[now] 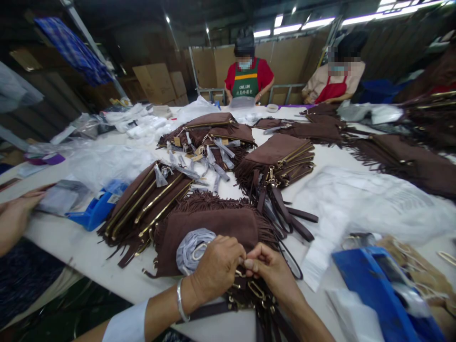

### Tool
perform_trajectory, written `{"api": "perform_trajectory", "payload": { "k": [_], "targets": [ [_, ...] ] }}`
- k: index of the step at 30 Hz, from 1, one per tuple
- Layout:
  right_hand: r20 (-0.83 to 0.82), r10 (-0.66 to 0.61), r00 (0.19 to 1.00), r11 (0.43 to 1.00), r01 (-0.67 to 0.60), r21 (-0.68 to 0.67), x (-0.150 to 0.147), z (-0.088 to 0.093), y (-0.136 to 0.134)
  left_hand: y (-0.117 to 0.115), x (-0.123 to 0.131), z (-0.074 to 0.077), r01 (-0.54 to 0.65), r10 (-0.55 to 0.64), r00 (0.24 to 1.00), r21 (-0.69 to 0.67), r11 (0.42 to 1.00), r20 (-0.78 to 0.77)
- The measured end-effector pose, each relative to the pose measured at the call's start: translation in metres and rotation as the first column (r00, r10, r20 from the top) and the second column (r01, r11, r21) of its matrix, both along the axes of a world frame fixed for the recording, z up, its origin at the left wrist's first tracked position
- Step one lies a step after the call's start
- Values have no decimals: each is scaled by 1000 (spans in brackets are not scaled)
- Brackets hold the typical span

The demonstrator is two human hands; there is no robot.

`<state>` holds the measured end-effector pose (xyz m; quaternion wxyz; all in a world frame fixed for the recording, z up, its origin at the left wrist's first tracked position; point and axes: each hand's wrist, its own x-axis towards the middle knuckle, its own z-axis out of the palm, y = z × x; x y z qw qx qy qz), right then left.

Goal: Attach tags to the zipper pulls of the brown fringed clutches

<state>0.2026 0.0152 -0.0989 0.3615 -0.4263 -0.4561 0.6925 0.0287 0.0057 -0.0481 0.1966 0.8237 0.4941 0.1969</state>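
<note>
Pinching closed, left hand (218, 262) and right hand (271, 269) meet by the bag's (221, 222) near right corner; what sits between fingertips is hidden. Grey bundle (187, 251) on top looks loose: a tug or tilt could roll it off. Bag brown, fringed, smooth-faced, on the bench (85, 247).

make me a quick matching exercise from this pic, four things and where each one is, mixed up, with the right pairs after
Things
1. silver bracelet
2. coiled grey bundle
3. green apron
4. blue plaid cloth

Places
A. on top of a brown bag
B. hanging at upper left
C. around the wrist of the left hand
D. on a person across the table

Pairs: 1-C, 2-A, 3-D, 4-B
</note>
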Motion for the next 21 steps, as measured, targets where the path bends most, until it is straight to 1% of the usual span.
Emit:
{"api": "perform_trajectory", "payload": {
  "k": [6, 10, 14, 16, 18, 20, 21],
  "targets": [
    [9, 0, 1000, 1000, 0, -6, -1, -3, 0, 2, 1, 0, -9, 9, 1000, -10, 1000, 3],
    [20, 6, 1000, 1000, -6, -7, -3, -4, 1, 3, -1, -4, -10, 10, 1000, -13, 1000, 23],
    [51, -1, 999, 999, -1, 38, -5, -3, 2, 4, 0, -9, -40, 40, 998, -1, 999, 37],
    [88, -17, 996, 997, 10, 75, -6, -3, 1, 5, 1, -5, -55, 55, 997, -6, 998, 45],
    [123, -27, 992, 994, 13, 108, -7, -3, -1, 4, -3, 3, -32, 35, 995, -32, 999, 96],
    [171, -31, 985, 988, 4, 156, -7, -4, -3, 0, -16, 13, -30, 33, 987, -22, 999, 156],
    [206, -36, 978, 981, -5, 192, -7, -3, -4, -3, -26, 18, -63, 61, 986, 6, 998, 157]
  ]
}}
